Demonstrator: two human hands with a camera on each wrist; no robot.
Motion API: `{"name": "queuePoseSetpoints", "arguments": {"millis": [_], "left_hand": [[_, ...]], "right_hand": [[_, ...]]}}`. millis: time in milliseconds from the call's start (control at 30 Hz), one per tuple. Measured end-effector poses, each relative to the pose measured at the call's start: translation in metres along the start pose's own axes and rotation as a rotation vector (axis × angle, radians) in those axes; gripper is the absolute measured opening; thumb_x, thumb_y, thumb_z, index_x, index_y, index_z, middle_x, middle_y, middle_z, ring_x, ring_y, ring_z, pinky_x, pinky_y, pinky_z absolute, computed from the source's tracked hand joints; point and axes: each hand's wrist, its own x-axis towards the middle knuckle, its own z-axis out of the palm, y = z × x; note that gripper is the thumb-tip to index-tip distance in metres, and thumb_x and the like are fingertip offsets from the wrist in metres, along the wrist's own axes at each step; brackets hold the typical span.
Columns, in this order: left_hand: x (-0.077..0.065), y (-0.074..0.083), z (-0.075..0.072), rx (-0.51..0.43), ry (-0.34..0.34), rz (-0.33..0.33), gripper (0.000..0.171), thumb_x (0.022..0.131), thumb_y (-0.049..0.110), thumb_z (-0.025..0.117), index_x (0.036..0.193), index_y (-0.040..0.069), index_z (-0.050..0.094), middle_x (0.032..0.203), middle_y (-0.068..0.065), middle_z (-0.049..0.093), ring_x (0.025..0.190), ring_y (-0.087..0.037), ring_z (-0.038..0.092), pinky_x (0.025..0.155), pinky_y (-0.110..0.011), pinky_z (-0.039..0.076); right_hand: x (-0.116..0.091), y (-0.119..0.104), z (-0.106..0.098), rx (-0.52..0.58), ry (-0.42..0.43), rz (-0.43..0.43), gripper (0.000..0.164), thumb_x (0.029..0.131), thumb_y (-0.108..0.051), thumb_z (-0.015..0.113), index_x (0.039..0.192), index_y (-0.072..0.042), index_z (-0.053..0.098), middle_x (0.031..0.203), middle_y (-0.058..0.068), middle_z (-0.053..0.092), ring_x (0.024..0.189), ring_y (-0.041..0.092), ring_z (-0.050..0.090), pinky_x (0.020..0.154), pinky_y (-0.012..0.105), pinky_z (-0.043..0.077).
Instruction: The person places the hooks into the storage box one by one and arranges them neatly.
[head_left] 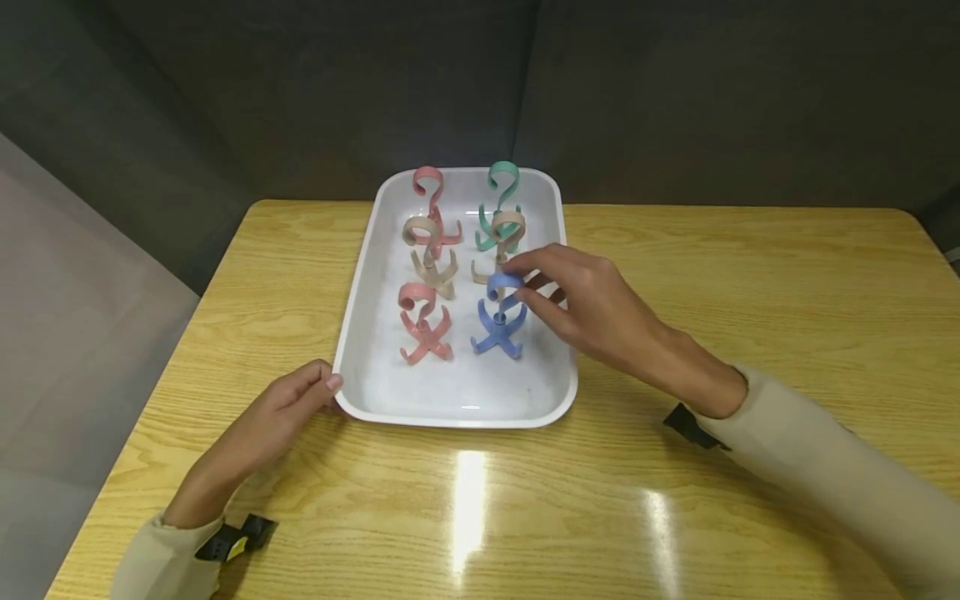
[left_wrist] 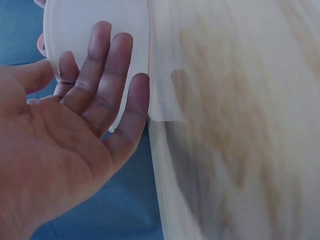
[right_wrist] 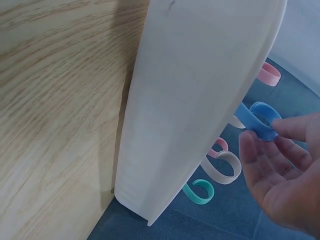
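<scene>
A white tray [head_left: 423, 400] holds several plastic four-prong hanger hooks, standing upright with curled tops. My right hand [head_left: 600, 304] reaches over its right side and pinches the curled top of the blue hook [head_left: 499, 331] between thumb and finger; the right wrist view shows this blue loop [right_wrist: 267, 112] too. At the tray's near left corner, my left hand [head_left: 281, 417] holds the rim, thumb on top and fingers beneath. To the blue hook's left stands a pink hook [head_left: 425, 337]. Behind are two beige hooks, the left one [head_left: 431, 271] and the partly hidden right one [head_left: 510, 225].
Another pink hook [head_left: 428, 179] and a green hook [head_left: 503, 175] stand at the tray's far end. The tray sits on a wooden table [head_left: 750, 333], near its back edge. A dark curtain [head_left: 375, 92] hangs behind.
</scene>
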Motion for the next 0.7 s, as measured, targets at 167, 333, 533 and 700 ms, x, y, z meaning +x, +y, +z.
{"name": "queuePoseSetpoints", "arguments": {"millis": [167,333,533,700], "left_hand": [[0.001,0.000,0.000,-0.003,-0.001,0.001,0.032,0.114,0.024,0.044,0.097,-0.001,0.053,0.097,-0.015,0.054,0.096,-0.028,0.054,0.085,-0.033,0.049],[0.001,-0.001,0.000,-0.006,0.000,-0.002,0.032,0.114,0.023,0.044,0.096,-0.001,0.054,0.097,-0.013,0.057,0.096,-0.027,0.056,0.085,-0.032,0.050],[0.001,-0.001,0.000,0.002,0.002,-0.001,0.030,0.114,0.023,0.044,0.098,0.001,0.056,0.100,-0.010,0.062,0.098,-0.025,0.060,0.088,-0.033,0.053],[0.000,-0.002,-0.002,0.009,0.001,0.009,0.028,0.114,0.023,0.045,0.099,0.002,0.057,0.100,-0.008,0.062,0.096,-0.022,0.059,0.085,-0.032,0.052]], "right_hand": [[-0.002,0.001,0.000,0.004,-0.001,0.013,0.037,0.090,0.002,0.079,0.126,0.002,0.069,0.123,0.014,0.072,0.096,0.024,0.074,0.076,0.040,0.062],[-0.006,0.002,-0.003,-0.003,-0.033,0.061,0.040,0.093,-0.003,0.079,0.131,0.001,0.066,0.128,0.015,0.069,0.100,0.026,0.074,0.079,0.043,0.062],[-0.016,0.003,-0.014,-0.018,-0.021,0.129,0.041,0.095,-0.006,0.077,0.133,-0.002,0.063,0.132,0.014,0.066,0.104,0.028,0.072,0.081,0.043,0.061],[-0.032,0.007,-0.025,-0.023,0.047,0.133,0.041,0.097,-0.004,0.074,0.136,-0.001,0.061,0.131,0.015,0.066,0.106,0.030,0.071,0.082,0.045,0.061]]}}
